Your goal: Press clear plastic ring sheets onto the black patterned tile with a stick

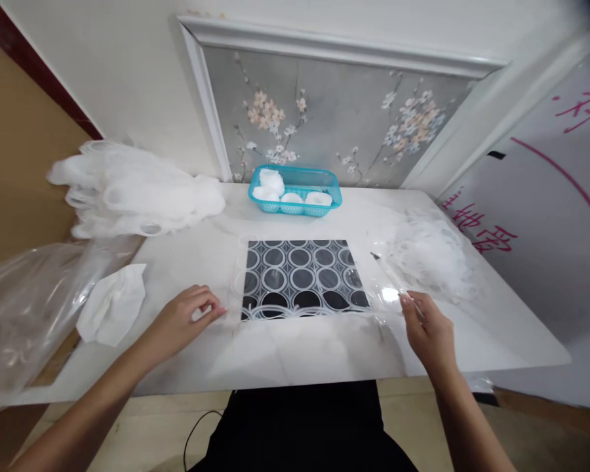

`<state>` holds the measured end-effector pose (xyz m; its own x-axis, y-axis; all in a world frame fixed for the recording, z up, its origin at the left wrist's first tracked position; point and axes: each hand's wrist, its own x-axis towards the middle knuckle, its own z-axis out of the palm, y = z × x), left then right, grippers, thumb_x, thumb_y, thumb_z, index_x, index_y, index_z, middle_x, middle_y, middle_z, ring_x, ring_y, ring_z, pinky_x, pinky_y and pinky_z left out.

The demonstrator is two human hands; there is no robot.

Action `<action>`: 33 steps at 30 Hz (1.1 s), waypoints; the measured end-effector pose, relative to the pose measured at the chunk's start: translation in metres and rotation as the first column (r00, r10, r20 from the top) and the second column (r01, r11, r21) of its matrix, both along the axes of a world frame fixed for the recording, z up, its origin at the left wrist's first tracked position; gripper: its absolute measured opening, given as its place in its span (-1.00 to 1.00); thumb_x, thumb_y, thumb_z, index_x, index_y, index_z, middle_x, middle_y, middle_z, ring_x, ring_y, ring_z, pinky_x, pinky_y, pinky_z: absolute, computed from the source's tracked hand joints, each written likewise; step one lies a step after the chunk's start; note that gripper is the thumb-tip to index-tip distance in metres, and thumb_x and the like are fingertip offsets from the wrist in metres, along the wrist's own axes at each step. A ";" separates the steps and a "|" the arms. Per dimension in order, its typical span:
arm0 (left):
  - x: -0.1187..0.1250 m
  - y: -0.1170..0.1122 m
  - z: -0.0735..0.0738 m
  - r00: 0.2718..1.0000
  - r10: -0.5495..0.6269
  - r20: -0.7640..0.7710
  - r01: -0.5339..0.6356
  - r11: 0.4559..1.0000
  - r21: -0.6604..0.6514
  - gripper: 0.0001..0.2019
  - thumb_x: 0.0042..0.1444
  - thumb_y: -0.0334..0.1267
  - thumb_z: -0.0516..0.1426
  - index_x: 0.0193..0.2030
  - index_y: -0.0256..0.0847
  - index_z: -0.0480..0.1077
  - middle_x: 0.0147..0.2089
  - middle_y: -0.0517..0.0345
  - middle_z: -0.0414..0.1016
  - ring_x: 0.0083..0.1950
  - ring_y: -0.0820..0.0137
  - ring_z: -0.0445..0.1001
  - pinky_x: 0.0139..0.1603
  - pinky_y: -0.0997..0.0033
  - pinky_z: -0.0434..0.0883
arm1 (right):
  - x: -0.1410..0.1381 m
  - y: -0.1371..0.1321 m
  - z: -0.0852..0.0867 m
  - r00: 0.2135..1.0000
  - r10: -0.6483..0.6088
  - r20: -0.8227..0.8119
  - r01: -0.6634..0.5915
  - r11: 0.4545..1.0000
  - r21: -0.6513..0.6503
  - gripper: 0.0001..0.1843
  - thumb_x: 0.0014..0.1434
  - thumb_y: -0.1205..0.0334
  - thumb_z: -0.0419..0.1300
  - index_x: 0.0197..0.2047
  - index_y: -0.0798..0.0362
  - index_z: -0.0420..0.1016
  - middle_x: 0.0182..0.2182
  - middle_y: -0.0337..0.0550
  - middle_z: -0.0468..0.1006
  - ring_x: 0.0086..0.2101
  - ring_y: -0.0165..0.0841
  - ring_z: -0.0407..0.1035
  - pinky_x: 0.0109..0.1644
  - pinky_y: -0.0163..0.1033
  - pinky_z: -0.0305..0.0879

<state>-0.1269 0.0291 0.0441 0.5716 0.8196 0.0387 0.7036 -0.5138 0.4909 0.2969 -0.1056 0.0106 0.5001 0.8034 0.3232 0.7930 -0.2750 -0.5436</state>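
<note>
The thumb and index finger of the left hand point(184, 318) almost meet beside the ring-patterned black sheet point(307, 299); whether they pinch the clear film point(388, 295), I cannot tell. The right hand point(430, 331) pinches a slim, dark-tipped tool point(388, 270) like a pen, its tip turned away, perhaps for fine control. The black sheet lies between the hands, its darkness probably making the white rings easier to see. Farther out, white ring bundles point(142, 196) lie left, a loose pile point(425, 252) right, and a turquoise basket point(299, 178) keeps white rolls point(319, 198) together.
</note>
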 end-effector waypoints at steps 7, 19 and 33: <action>0.010 0.011 -0.037 0.990 0.126 -0.068 -0.120 0.990 0.079 -0.69 0.18 0.00 0.04 -0.19 -0.17 0.44 -0.18 0.06 0.41 -0.11 0.23 0.37 -0.10 0.23 0.34 | 0.007 0.016 -0.024 0.970 -0.057 -0.234 0.034 0.994 -0.105 -0.55 0.28 -0.13 -0.11 -0.15 0.02 0.39 -0.37 -0.07 0.58 -0.36 -0.22 0.45 -0.26 -0.19 0.28; 0.019 0.001 -0.042 0.973 0.204 -0.107 -0.198 0.978 0.067 -0.67 0.18 -0.04 -0.03 -0.39 -0.17 0.43 -0.23 0.05 0.41 -0.15 0.20 0.36 -0.06 0.15 0.32 | -0.010 0.009 -0.019 0.856 0.098 -0.508 -0.069 0.995 0.076 -0.57 0.23 -0.06 0.06 0.05 0.02 0.39 -0.51 -0.24 0.45 -0.45 -0.35 0.28 -0.26 -0.21 0.24; 0.030 -0.005 -0.032 0.983 0.037 -0.180 0.008 0.969 0.245 -0.49 0.22 0.12 -0.05 0.14 -0.18 0.33 0.17 -0.04 0.37 0.19 0.10 0.28 0.12 0.09 0.25 | -0.046 0.031 0.011 0.669 0.377 -0.640 -0.303 0.925 0.229 -0.78 0.14 0.02 0.21 -0.34 0.01 0.46 -0.43 -0.19 0.49 -0.34 -0.33 0.39 -0.24 -0.26 0.30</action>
